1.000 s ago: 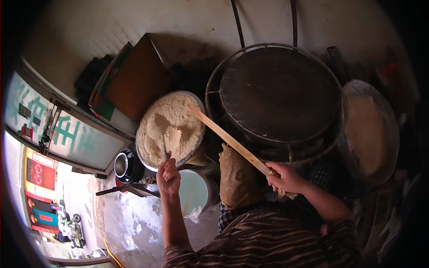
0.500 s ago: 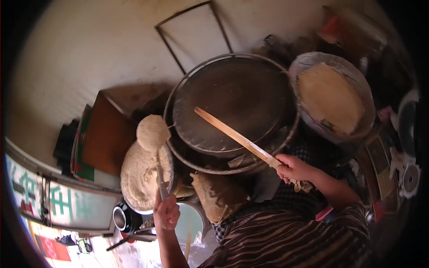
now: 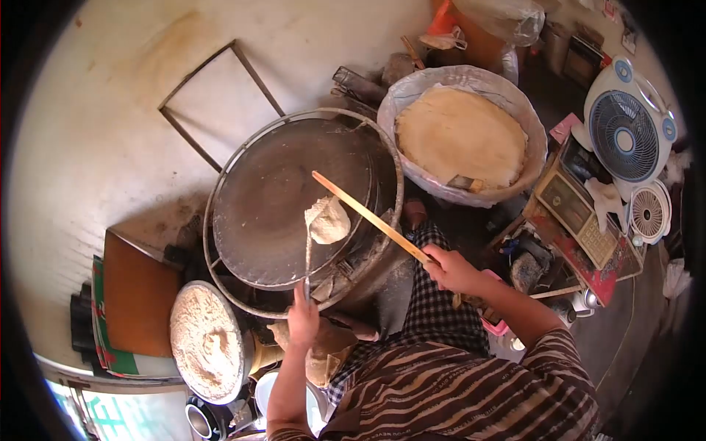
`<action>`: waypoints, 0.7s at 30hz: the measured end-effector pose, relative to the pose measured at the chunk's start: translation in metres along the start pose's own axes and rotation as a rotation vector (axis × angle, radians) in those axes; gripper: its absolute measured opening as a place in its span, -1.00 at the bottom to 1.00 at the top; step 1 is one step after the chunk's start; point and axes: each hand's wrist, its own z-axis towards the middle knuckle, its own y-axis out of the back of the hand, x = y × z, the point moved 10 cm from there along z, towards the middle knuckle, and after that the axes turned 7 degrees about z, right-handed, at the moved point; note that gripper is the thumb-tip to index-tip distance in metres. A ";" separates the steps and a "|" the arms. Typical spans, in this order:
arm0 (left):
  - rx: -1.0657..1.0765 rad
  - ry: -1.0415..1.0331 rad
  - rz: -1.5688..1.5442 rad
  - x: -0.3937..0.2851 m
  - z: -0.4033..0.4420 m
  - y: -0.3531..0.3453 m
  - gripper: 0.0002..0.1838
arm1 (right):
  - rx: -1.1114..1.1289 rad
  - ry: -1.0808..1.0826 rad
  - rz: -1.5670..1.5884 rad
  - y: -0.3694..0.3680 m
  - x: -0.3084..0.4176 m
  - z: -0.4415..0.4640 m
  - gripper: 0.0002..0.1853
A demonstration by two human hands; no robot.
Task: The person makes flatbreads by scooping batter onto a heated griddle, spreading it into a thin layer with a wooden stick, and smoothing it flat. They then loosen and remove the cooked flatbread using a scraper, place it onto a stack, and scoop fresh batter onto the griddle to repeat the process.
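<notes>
My left hand (image 3: 303, 320) is closed round the handle of a ladle (image 3: 307, 261). A thick lump of pale batter (image 3: 329, 222) fills the ladle's bowl, over the near right part of a round dark griddle (image 3: 265, 198). Whether the batter touches the griddle I cannot tell. In my right hand (image 3: 452, 272) is a long flat wooden spreader (image 3: 375, 220), gripped at its near end. Its far tip points over the griddle, just beyond the batter. To the left stands a basin (image 3: 241, 342) of the same batter.
A metal ring (image 3: 401, 176) surrounds the griddle. At the right, a plastic-lined basket (image 3: 535, 151) holds a stack of thin flatbreads (image 3: 463, 136) with a small brush-like thing on top. Beyond are a scale (image 3: 581, 209) and a fan (image 3: 624, 136). A brown board (image 3: 140, 294) leans at the left.
My left hand has brought the loaded ladle from above the batter basin rightward over the griddle. The spreader stays in my right hand, over the griddle. The view has shifted to the right.
</notes>
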 end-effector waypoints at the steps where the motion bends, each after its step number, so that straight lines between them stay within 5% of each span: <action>1: 0.044 0.060 0.148 0.009 0.000 0.002 -0.33 | -0.028 0.077 -0.112 -0.003 0.000 0.001 -0.67; 3: 0.135 0.166 0.435 0.027 -0.003 0.008 -0.31 | -0.050 0.168 -0.299 -0.012 0.000 0.001 -0.71; 6: -0.094 0.102 0.433 0.044 -0.019 0.034 -0.36 | 0.059 -0.043 -0.566 -0.024 -0.035 0.001 -0.74; 10: -0.413 0.444 0.442 0.115 -0.072 0.085 -0.43 | -0.067 0.111 -0.616 -0.016 -0.018 -0.001 -0.82; 12: -0.636 0.358 0.590 0.139 -0.108 0.121 -0.46 | -0.118 0.169 -0.598 -0.026 0.006 -0.003 -0.85; 14: -0.386 0.922 0.454 0.202 -0.165 0.138 -0.49 | -0.089 0.290 -0.641 -0.054 0.013 -0.001 -0.89; 16: -0.537 0.775 0.703 0.284 -0.247 0.124 -0.48 | 0.046 0.252 -0.710 -0.088 0.014 0.006 -0.83; 18: -0.168 1.253 0.478 0.285 -0.287 0.128 -0.48 | 0.089 0.337 -0.717 -0.111 0.019 0.010 -0.79; 21: 0.034 1.321 0.700 0.286 -0.318 0.129 -0.43 | 0.139 0.138 -0.861 -0.098 -0.002 0.028 -0.80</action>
